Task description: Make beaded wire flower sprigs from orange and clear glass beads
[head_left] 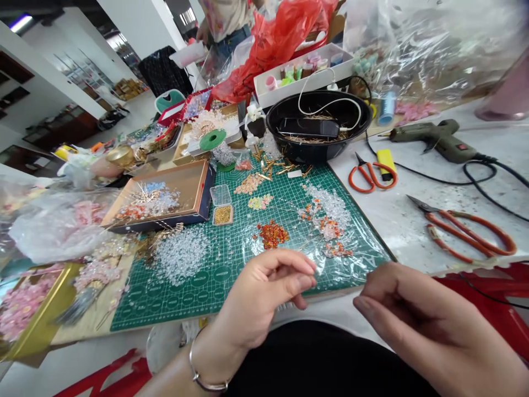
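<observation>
In the head view, a pale grey surface stands in a wide workroom with white pillars. A person in jeans stands beyond its far edge. A green gridded cutting mat lies along the front edge.

On the mat are one heap of small orange-red beads, one heap of clear glassy beads nearer the surface's left side, and one looser cluster of clear beads mixed with orange to the right. Toward the right edge lie two orange-handled metal cutting tools, one small pair and one large, with one olive-green glue gun behind. One black oval basin holds one dark phone.

The left hand is just in front of the orange-red heap, its grip drawn together at thumb and fingertips; the right hand curls near the front edge, its grip bent inward. Whether either pinches anything thin one cannot tell. The right forearm is cut off by the frame, the standing person's head likewise; the contents of the cloudy plastic bag at left are hard to make out.
</observation>
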Tool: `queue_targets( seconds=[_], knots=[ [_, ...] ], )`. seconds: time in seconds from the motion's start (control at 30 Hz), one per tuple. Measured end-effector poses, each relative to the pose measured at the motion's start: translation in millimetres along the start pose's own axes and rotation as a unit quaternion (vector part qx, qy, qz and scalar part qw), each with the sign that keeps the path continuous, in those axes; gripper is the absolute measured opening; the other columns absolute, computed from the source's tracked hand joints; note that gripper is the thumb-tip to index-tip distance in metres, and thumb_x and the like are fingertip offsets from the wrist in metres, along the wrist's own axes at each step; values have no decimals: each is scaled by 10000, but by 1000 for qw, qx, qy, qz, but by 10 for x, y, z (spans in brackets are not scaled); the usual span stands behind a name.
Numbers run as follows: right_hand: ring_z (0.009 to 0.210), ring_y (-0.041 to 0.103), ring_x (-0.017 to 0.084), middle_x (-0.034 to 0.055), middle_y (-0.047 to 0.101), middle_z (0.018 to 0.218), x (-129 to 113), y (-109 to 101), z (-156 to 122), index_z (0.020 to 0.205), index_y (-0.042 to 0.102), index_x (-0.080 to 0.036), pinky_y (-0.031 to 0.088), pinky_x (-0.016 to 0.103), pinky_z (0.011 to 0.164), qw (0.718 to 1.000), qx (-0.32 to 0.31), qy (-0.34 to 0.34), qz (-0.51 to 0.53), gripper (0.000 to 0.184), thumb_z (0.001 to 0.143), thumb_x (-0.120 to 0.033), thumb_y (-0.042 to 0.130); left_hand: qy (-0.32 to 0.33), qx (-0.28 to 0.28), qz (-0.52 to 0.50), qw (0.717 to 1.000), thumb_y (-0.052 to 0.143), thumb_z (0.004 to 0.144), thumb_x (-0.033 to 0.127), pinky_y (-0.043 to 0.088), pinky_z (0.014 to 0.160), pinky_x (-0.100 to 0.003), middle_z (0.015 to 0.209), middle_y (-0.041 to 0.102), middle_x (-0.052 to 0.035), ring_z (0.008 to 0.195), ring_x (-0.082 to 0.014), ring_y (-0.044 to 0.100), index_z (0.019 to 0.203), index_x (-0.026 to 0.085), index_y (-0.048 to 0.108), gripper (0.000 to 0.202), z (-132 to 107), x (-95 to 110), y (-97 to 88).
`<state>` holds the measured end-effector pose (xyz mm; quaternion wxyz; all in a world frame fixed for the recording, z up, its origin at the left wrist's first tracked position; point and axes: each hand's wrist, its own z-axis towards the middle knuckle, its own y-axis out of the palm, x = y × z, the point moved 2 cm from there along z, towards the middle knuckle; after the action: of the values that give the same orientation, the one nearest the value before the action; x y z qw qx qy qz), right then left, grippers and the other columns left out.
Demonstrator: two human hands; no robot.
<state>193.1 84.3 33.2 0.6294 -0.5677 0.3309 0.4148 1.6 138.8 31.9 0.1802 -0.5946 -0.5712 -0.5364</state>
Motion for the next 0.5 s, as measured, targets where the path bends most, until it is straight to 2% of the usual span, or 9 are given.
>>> queue_targets(
  seconds=[0.07,0.13,0.23,0.33,0.5],
  knots=[
    [421,441,110,-55,476,537,-4,24,-26,722,574,-247,373,197,363,999,19,-26,-28,226,943,-292,572,-23,4,-57,998,834,757,164,394,452,-96,703,616,39,509,-1,527,803,169,742,103,-11,-48,14],
    [427,450,115,-48,493,543,-10,58,-58,732,570,-249,378,215,376,997,26,-49,-52,211,941,-271,571,-66,5,-111,992,828,753,149,319,406,-91,616,553,54,453,8,442,806,167,737,107,-26,-88,28],
    [419,467,113,-43,514,536,-47,106,-86,732,560,-250,388,223,386,996,20,-69,-59,203,934,-253,579,-107,2,-158,982,824,739,127,308,390,-92,656,618,15,485,-13,457,786,159,720,119,-54,-110,40],
    [401,480,106,-46,529,524,-116,133,-82,726,552,-251,398,218,385,995,15,-83,-60,197,921,-227,574,-114,-18,-177,977,821,746,142,300,372,-90,713,680,-20,481,-17,460,781,154,706,120,-82,-102,44],
    [416,496,123,-43,547,530,-169,153,-79,762,568,-265,425,247,425,991,30,-104,-76,154,904,-208,584,-143,-42,-180,972,814,765,154,295,359,-81,714,657,-11,496,-16,472,782,132,685,133,-110,-101,47]
  ],
)
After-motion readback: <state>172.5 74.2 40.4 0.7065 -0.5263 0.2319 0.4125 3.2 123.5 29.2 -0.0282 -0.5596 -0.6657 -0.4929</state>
